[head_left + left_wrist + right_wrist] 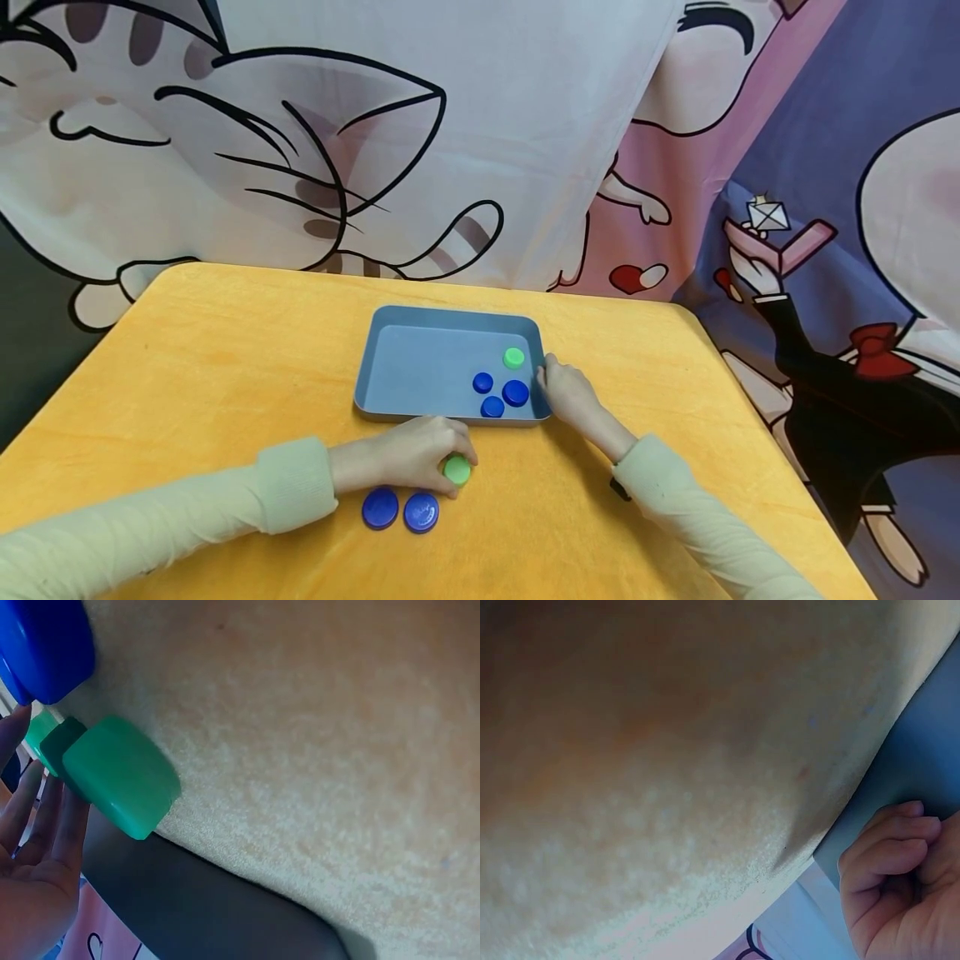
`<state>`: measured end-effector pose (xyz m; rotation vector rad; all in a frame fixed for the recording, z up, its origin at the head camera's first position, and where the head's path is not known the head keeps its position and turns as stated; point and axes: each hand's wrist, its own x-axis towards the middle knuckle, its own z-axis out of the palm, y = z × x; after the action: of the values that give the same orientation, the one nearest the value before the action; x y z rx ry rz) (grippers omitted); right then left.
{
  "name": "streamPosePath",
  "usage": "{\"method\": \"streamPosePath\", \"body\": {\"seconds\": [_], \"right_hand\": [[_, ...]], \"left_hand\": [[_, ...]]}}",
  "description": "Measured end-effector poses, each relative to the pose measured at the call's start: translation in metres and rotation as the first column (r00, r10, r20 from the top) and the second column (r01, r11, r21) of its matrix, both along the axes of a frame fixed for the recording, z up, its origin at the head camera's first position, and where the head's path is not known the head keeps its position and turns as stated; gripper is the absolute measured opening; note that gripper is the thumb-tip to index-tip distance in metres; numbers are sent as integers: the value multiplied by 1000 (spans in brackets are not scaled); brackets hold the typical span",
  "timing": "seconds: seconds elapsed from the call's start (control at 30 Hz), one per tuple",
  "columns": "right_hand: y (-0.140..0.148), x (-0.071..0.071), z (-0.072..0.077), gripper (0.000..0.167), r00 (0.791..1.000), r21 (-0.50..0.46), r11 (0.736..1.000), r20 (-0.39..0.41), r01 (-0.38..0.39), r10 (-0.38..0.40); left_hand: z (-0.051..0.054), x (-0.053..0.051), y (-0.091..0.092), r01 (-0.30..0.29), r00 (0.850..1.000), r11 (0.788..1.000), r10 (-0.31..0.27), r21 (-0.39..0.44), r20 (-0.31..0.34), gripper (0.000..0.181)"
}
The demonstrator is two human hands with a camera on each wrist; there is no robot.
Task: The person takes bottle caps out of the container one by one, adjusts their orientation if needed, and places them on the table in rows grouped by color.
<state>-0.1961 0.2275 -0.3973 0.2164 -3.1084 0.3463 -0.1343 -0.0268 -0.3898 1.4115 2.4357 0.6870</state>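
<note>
Just in front of the tray, my left hand (pixel 420 454) holds a round green bottle cap (pixel 456 470) between thumb and fingers. The same green cap (pixel 124 776) shows large in the left wrist view, beside the fingers (pixel 67 832). Two blue caps (pixel 380 508) lie side by side on the table below this hand. At the right end of the blue-grey tray (pixel 427 358), my right hand (pixel 570 392) grips the rim. Its fingers (pixel 885 859) look curled against the tray's outer wall in the right wrist view; the thumb is hidden there.
Inside the tray, toward its right end, lie one green cap (pixel 513 358) and three blue caps (pixel 515 393). A yellow cloth covers the table (pixel 247 358). Behind it hangs a cartoon-printed curtain (pixel 525 125).
</note>
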Motion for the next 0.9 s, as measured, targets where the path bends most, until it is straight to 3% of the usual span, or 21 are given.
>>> {"method": "streamPosePath", "body": {"seconds": [0.17, 0.4, 0.57, 0.7, 0.9], "right_hand": [[0, 0, 0, 21, 1000, 4, 1000, -10, -5, 5], [1, 0, 0, 20, 1000, 2, 1000, 6, 0, 0], [1, 0, 0, 21, 1000, 4, 1000, 4, -1, 1], [0, 1, 1, 21, 1000, 6, 1000, 5, 0, 0], [1, 1, 0, 21, 1000, 0, 1000, -5, -12, 12]], "left_hand": [[4, -1, 1, 7, 1000, 1000, -8, 29, 22, 32], [13, 0, 6, -13, 998, 998, 17, 61, -53, 29], [19, -3, 7, -29, 998, 993, 36, 115, -58, 30], [22, -8, 7, -41, 998, 987, 47, 154, -38, 31], [27, -16, 8, -103, 994, 973, 92, 205, 61, 29]]}}
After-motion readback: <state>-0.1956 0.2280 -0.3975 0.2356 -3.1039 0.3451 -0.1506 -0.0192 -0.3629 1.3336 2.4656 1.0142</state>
